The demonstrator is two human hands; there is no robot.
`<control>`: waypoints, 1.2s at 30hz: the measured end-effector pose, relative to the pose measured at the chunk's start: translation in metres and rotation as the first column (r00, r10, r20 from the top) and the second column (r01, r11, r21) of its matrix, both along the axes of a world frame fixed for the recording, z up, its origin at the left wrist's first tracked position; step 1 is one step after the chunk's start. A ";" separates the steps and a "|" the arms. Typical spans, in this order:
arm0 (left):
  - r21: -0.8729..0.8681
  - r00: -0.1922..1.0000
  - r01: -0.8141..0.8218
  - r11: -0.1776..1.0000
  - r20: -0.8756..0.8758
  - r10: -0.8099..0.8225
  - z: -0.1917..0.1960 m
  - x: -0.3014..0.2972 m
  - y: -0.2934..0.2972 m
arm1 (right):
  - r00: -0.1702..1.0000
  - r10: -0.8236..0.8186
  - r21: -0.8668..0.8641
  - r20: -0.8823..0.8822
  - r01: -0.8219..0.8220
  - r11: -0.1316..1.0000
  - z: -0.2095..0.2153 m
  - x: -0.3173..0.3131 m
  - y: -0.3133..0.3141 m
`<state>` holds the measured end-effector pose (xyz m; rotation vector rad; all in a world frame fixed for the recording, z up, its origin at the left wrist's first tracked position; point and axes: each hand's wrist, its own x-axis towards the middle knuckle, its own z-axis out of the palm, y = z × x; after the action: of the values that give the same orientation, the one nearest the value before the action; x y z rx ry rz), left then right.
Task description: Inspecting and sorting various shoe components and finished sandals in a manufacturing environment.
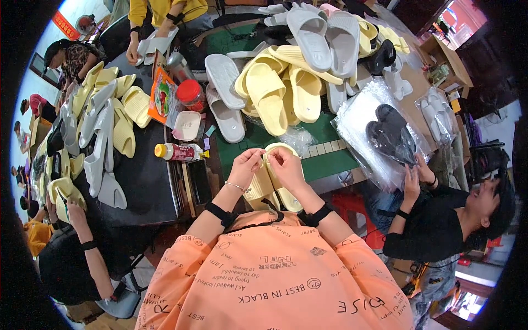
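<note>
My left hand [248, 166] and my right hand [286, 167] are close together at the near edge of the table, fingertips pinched and facing each other. Anything between the fingers is too small to make out. Directly under them lies a pair of pale yellow slide slippers [258, 188], partly covered by my hands. Beyond my hands is a heap of yellow slippers [266, 91] and grey slippers [224, 77], with more grey slippers [309, 38] on top. A crumpled clear plastic bag [297, 136] rests just past my fingers.
Left of the heap stand a red-lidded jar [190, 93], a white tub [187, 125] and a yellow-capped bottle [179, 152]. A black table [146, 192] carries more slippers. On the right, a co-worker's hands [416, 177] hold bagged black slippers [391, 132] over clear bags [352, 129].
</note>
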<state>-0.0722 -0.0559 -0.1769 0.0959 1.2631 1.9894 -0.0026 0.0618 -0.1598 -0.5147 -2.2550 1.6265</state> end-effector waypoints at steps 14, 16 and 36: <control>-0.057 0.999 -0.006 0.998 -0.040 0.003 0.001 0.004 -0.001 | 0.999 -0.023 -0.020 -0.047 0.022 1.000 -0.007 0.004 -0.002; -0.049 0.999 -0.006 0.999 -0.034 0.004 0.003 0.005 0.001 | 0.998 -0.033 -0.007 -0.054 0.033 0.999 -0.007 0.005 -0.003; -0.066 0.997 -0.070 0.995 -0.027 0.068 0.004 0.010 0.015 | 0.995 -0.087 -0.226 -0.037 0.077 0.971 0.008 0.016 0.001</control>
<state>-0.0620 -0.0404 -0.1727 0.0453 1.3646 2.0077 0.0131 0.0630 -0.1517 -0.6098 -2.0000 1.8417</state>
